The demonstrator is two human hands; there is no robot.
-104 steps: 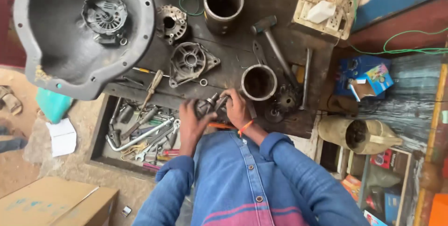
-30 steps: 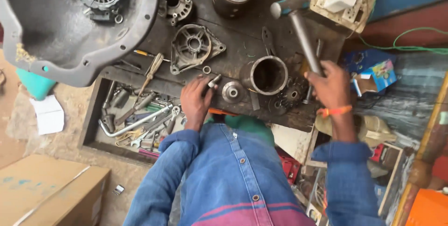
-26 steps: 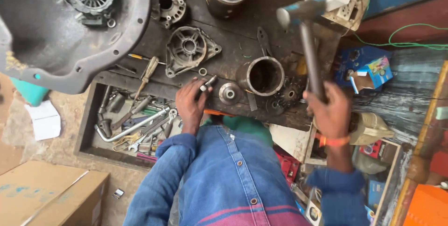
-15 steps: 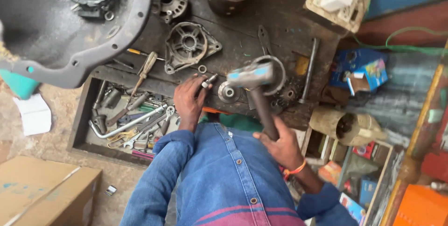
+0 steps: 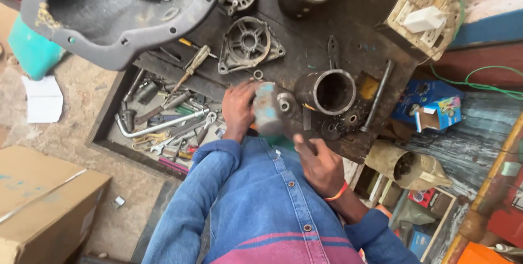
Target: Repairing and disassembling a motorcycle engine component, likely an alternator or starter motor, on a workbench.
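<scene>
Hammer (image 5: 268, 112) head blurs just above the small round metal part (image 5: 285, 102) on the bench (image 5: 305, 51); right hand (image 5: 321, 165) clenches its handle, left hand (image 5: 238, 106) steadies the part. A skewed blow could crush those fingers

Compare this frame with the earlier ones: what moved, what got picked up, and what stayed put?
The right hand took up the hammer, raised it high, then swung it down; its blurred head is now at the small round part. The left hand stayed at that part. The metal cylinder and tool tray stayed put.
</scene>
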